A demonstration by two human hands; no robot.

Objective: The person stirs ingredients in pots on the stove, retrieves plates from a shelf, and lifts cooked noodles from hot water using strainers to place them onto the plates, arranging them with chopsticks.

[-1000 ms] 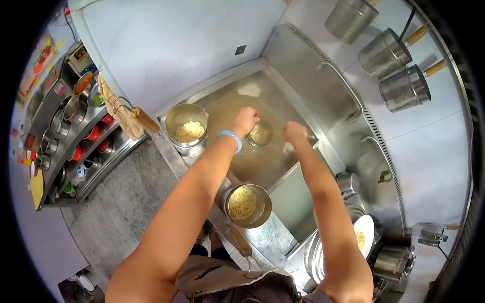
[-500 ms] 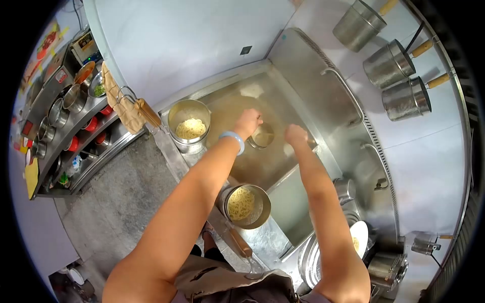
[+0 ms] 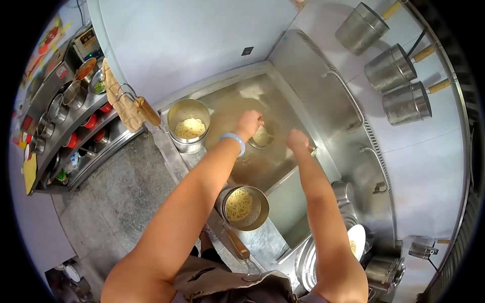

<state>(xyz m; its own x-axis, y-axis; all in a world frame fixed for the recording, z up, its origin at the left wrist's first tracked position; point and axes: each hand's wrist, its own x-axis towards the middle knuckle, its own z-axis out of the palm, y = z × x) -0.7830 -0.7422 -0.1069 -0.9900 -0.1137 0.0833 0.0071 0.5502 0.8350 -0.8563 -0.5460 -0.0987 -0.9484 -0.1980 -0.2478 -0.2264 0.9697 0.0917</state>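
"Two bare hands over a rectangular steel basin (image 3: 218,86) of cloudy water (image 3: 247,169): how are they placed?"

"Left hand (image 3: 248,124): above the middle of the water, just beside the rim of a round strainer basket (image 3: 261,138). Fingers curled inward, thumb and forefinger drawn close; whether anything is pinched between them cannot be told. A pale blue bangle (image 3: 234,137) encircles the wrist."

"And the right hand (image 3: 297,139)?"

"Near the basin's right corner, fingers pressed together in a fist around a wooden handle (image 3: 311,150), its end projecting beyond the grip."

"The basket itself?"

"In the water between the two hands, rim at about the surface; its contents are too blurred to identify."

"What stands along the edge nearest the person?"

"At the basin's left corner, a noodle strainer pot (image 3: 187,109) holding yellow noodles (image 3: 190,129), its handle pointing outward. At the near corner, a second strainer pot (image 3: 261,209) with a noodle portion (image 3: 238,205), its handle directed toward the person."

"Beyond the right edge?"

"Three steel pots (image 3: 390,67) with wooden handles, hung on the wall. Nearer, beside the right forearm, a white dish (image 3: 359,236), also bearing noodles."
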